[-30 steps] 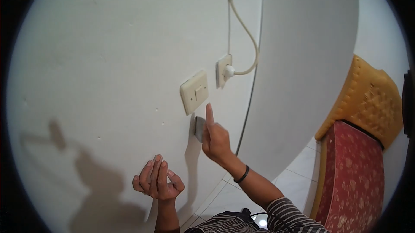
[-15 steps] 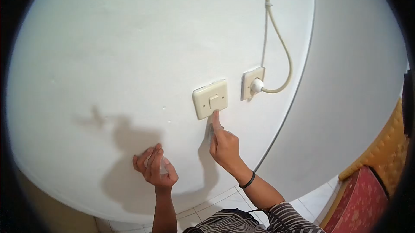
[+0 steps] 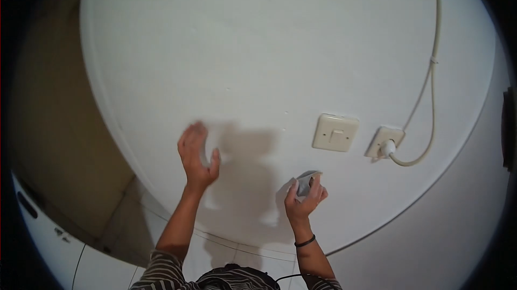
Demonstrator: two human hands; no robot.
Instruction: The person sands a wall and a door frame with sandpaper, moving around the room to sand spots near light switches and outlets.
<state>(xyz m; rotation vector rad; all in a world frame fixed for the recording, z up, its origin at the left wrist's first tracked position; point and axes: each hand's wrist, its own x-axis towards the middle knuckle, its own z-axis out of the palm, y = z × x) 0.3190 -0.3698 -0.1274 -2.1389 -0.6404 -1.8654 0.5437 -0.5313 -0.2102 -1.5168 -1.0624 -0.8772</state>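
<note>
1. Right hand (image 3: 303, 205) has been drawn down from the lower edge of the switch plate (image 3: 322, 134); left hand (image 3: 197, 158) has been raised and opened wider; plate now shown farther right in view.
2. Grey piece (image 3: 304, 184): gripped between right thumb and curled fingers; located below the plate, apart from it; contact with wall (image 3: 258, 47) cannot be told.
3. Left grip: fingers blurred, thumb standing apart; grey patch (image 3: 203, 156) seen between; whether anything is held cannot be told.
4. Socket (image 3: 397, 135), plug (image 3: 387, 148) fitted: mounted right of the plate, untouched.
5. Step, as judged: grey piece being handled beside the wall; firm pinch and clearance from the plate called for.
</note>
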